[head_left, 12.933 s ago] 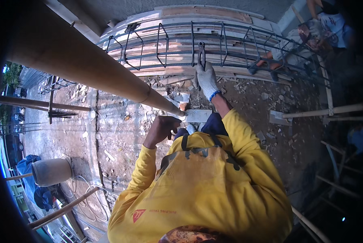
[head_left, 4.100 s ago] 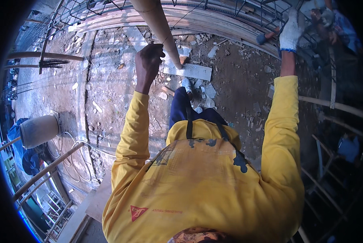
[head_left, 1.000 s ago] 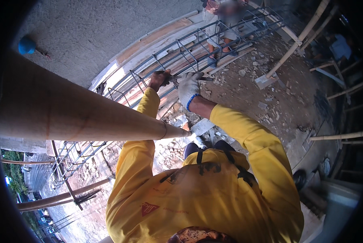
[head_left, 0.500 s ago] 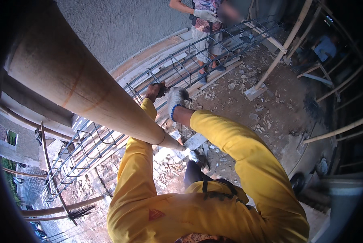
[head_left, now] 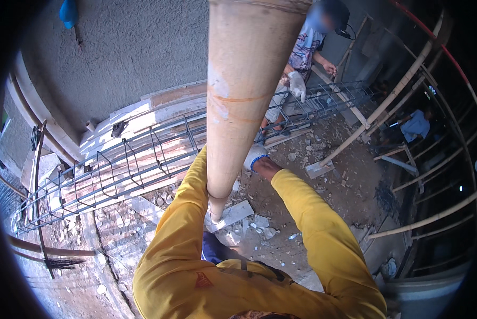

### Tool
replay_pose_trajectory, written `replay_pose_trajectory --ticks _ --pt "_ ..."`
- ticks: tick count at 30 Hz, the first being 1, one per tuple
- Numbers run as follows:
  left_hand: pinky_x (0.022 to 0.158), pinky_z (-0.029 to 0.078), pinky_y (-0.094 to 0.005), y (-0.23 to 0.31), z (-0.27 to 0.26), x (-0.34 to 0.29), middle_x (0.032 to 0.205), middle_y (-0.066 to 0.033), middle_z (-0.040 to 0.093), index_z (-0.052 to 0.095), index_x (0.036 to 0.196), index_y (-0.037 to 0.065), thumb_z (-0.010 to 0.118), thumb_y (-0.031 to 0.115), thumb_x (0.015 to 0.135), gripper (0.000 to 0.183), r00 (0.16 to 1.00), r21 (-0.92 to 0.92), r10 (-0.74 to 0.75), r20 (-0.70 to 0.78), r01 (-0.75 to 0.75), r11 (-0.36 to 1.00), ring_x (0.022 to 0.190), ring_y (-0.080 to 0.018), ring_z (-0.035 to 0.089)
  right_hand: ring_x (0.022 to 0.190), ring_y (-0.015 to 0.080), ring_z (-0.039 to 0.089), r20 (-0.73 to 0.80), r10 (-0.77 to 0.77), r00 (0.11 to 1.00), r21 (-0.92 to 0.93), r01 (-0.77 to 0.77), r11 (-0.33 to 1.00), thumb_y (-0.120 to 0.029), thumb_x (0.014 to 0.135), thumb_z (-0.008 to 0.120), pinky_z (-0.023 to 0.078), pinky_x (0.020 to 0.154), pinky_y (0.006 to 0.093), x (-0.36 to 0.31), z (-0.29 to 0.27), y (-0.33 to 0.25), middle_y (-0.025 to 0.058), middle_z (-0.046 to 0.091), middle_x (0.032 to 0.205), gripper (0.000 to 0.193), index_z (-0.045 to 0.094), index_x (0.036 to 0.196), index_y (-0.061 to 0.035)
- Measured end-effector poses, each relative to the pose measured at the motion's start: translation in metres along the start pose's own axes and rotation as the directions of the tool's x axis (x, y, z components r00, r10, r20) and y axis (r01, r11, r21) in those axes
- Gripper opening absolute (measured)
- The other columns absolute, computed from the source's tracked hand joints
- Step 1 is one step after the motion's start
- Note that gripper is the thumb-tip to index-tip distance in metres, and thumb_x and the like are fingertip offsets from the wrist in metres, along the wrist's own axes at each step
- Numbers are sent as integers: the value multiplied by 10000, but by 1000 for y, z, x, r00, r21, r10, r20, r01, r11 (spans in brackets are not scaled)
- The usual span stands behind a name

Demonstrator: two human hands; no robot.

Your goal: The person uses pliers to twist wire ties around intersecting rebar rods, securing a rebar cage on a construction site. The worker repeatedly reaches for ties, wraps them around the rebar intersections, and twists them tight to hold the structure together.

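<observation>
A thick bamboo pole (head_left: 233,106) rises close in front of me, its narrow-looking lower end by a pale board (head_left: 237,213) on the ground. My left arm reaches up behind the pole, which hides my left hand. My right hand (head_left: 255,156), in a white knit glove with a blue cuff, is just right of the pole; its fingers are hidden or too unclear to read. Both arms extend toward a long steel rebar cage (head_left: 141,185) with square stirrups, lying across the scene. Whether either hand touches the cage or holds anything is not visible.
A co-worker (head_left: 305,50) in a patterned shirt and a white glove stands beyond the cage. Bamboo props (head_left: 376,114) lean at the right, where another person (head_left: 415,126) sits in shade. Planks (head_left: 142,114) lie along the rough grey wall (head_left: 142,58). Rubble (head_left: 323,149) litters the ground.
My view has turned, so the pole now stands upright near the middle and covers my left hand. My right hand appears lower, beside the pole. The co-worker's hands have moved over the cage.
</observation>
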State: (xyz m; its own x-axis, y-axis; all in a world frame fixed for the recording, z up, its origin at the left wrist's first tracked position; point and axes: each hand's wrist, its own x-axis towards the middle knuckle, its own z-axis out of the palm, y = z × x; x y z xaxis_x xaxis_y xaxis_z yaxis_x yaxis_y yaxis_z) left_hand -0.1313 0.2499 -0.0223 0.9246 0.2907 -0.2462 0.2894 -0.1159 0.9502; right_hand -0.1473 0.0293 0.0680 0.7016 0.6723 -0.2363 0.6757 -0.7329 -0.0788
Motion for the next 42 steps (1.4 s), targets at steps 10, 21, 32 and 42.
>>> replay_pose_trajectory --ticks 10,21,32,42 --pt "565 590 -414 -38 -11 33 834 -147 750 773 926 -51 730 380 995 439 955 71 281 91 -288 955 654 -247 729 790 216 744 521 71 851 356 -292 888 -401 1026 673 582 684 395 -20 -101 -12 147 735 919 414 614 1259 -63" --pt "435 491 -407 -2 -36 2 690 -142 711 744 862 -73 792 350 951 435 969 -339 -192 155 235 911 506 -247 674 881 369 774 513 295 806 179 -436 882 -314 916 777 596 762 475 27 -95 -24 212 763 971 571 578 1334 20" --pt "478 566 -430 0 -40 11 848 -188 766 746 946 -153 825 313 913 474 949 -398 -248 194 307 865 581 -280 734 782 205 690 29 -347 938 -916 164 367 -171 901 654 569 751 382 25 -116 -48 4 652 950 385 608 1279 -113" --pt "520 579 -396 -8 -35 19 764 -185 755 779 902 -96 768 345 952 444 951 -277 -258 173 298 913 561 -265 738 829 243 777 404 -251 880 -756 475 450 -106 928 644 619 639 376 111 -165 -44 79 720 941 197 635 1125 -112"
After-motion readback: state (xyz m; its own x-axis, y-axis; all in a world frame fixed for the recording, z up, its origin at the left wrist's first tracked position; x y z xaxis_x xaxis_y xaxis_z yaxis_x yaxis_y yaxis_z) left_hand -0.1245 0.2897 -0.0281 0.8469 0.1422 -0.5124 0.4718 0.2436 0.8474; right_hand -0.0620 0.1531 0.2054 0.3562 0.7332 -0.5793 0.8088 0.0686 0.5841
